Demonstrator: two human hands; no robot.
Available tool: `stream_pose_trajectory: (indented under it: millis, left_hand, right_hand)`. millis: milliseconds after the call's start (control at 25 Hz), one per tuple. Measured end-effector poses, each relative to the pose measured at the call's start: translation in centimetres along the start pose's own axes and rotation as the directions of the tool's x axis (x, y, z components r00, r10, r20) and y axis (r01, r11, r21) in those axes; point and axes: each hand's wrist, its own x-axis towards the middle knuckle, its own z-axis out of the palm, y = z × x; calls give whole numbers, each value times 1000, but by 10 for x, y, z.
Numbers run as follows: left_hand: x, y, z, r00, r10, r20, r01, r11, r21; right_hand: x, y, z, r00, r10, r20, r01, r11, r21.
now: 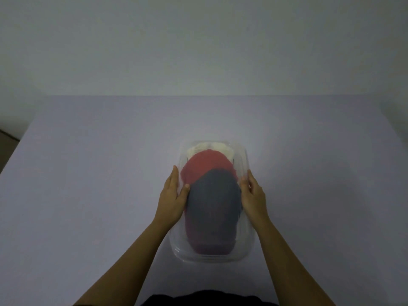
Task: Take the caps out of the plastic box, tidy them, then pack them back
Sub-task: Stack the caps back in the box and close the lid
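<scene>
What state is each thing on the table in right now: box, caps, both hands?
Plastic box: upright on the table, open, packed.
Grey cap: on top, nearest.
Red cap: beneath the grey one.
White cap: at the far end, mostly covered.
Left hand: on the box's left side.
Right hand: on its right side.

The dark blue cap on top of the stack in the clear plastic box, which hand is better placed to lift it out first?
Probably the left hand: its thumb lies over the rim against the dark blue cap. The right hand rests on the clear plastic box wall.
</scene>
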Motion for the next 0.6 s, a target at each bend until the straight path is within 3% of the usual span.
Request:
stream_pose_trajectory:
  millis: [480,600]
  left_hand:
    - [0,-10,-1,993,-66,-100,60,996,-60]
    - [-1,-11,2,994,-12,-106,16,999,35]
  right_hand:
    - [0,16,1,999,4,45,-8,996,93]
    - [-1,17,2,999,-3,33,-1,993,117]
